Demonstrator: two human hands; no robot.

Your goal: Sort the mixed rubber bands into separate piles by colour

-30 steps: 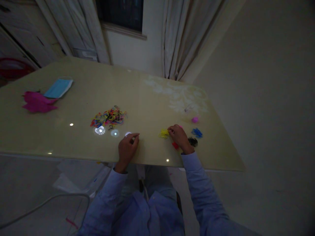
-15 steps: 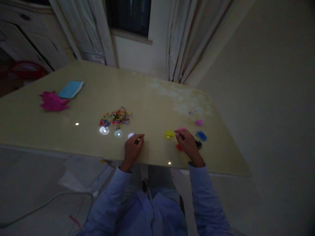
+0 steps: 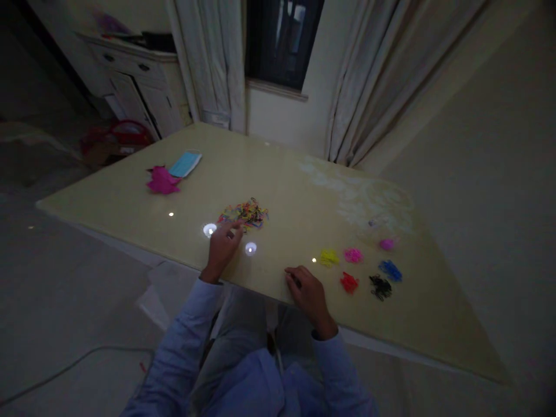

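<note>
A mixed heap of small coloured rubber bands point(image 3: 248, 213) lies on the table. At its near edge is my left hand point(image 3: 223, 248), thumb and forefinger bent together at the bands; whatever they pinch is too small to make out. My right hand point(image 3: 307, 292) rests by the table's front edge with fingers curled in, and I cannot make out anything in them. To its right are sorted piles: yellow bands point(image 3: 329, 258), pink bands point(image 3: 353, 255), red bands point(image 3: 349, 282), black bands point(image 3: 381, 287) and blue bands point(image 3: 390, 270).
A small pink item point(image 3: 386, 244) sits behind the blue pile. Farther left on the glossy table point(image 3: 278, 174) are a crumpled magenta piece point(image 3: 163, 180) and a blue face mask point(image 3: 186, 164). Curtains and a window stand beyond the back edge; a cable point(image 3: 87, 354) runs along the floor.
My left hand has moved left to the mixed heap. My right hand has drawn back from above the sorted piles, uncovering the pink, red and black ones. The view has turned left.
</note>
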